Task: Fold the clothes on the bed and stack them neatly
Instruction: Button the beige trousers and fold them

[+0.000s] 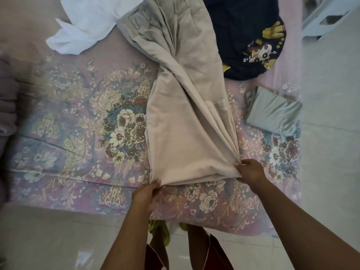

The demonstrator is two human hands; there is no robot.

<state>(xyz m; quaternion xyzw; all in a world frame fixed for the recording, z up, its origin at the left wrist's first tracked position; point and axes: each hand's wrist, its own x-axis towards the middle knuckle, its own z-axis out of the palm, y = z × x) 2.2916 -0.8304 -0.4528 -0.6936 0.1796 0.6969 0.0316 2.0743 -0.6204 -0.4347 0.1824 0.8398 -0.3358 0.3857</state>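
Creased beige trousers lie twisted lengthwise, left hand and right hand each pinching a hem corner.

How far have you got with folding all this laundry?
Done: one grey-green garment lies folded near the bed's right edge. In hand: the left hand and right hand each pinch a hem corner of the beige trousers, still twisted and unfolded. Left: the white garment and navy cartoon-print shirt, both crumpled. No stack yet.
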